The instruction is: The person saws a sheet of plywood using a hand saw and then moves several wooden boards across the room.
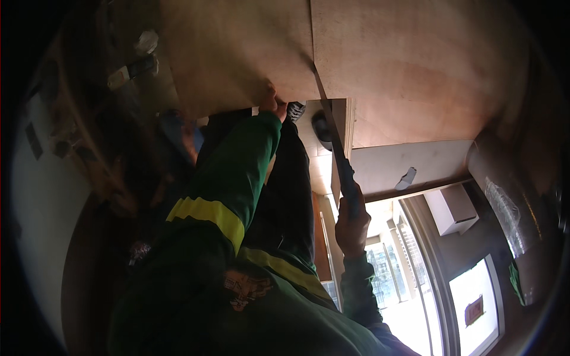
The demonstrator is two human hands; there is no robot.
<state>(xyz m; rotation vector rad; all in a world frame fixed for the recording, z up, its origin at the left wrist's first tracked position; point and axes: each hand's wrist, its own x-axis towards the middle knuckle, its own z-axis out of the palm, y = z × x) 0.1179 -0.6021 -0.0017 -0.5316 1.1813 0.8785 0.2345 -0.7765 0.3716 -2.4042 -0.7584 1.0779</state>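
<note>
My right hand [352,228] is closed around the blue handle of a handsaw [334,133]. Its long dark blade slants up and away, with the tip at a straight dark line in the plywood [409,77]. At the near edge of the plywood's left part [231,65], my left hand [274,105] grips the board, thumb on top; some fingers are hidden. The blade lies to the right of that hand, apart from it. Both my sleeves are green, the left one with a yellow band.
Under the board edge a patterned shoe [295,111] and a dark rounded object [322,129] show. A plastic-wrapped roll [504,196] stands at the right, near a white box [454,209] and a bright doorway [392,267]. A pale scrap [406,178] lies beyond the plywood. Dim clutter fills the left.
</note>
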